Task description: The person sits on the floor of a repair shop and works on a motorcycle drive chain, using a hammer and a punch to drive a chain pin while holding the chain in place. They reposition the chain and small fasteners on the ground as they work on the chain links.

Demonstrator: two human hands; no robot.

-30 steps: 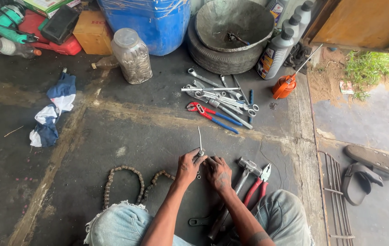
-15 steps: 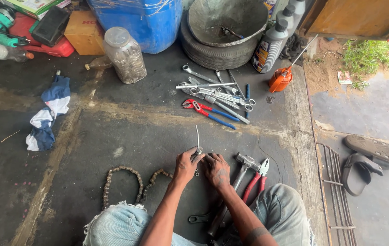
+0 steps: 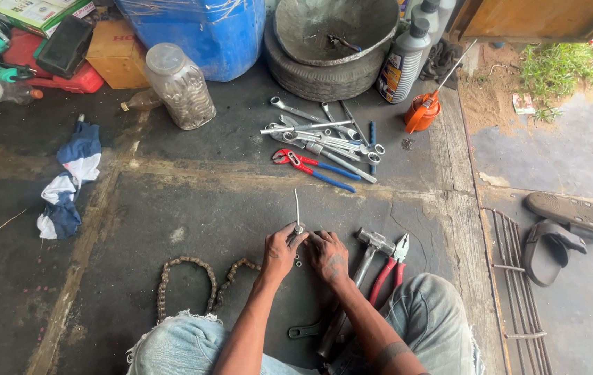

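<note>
Both hands, left hand point(image 3: 281, 251) and right hand point(image 3: 328, 255), grip a thin metal rod point(image 3: 297, 208) on the floor point(image 3: 171, 208). A clear jar point(image 3: 179, 87) holds indistinct contents; the blue barrel point(image 3: 195, 31) is cut off.

Both forearms reach up from six o'clock, bare to the elbows, and meet near the middle. The left hand point(image 3: 281, 251) curls its fingers point(image 3: 295, 238) toward one o'clock in a pinch. The right hand point(image 3: 328, 254) lies just beside it, knuckles up, fingers bent toward eleven o'clock.
</note>
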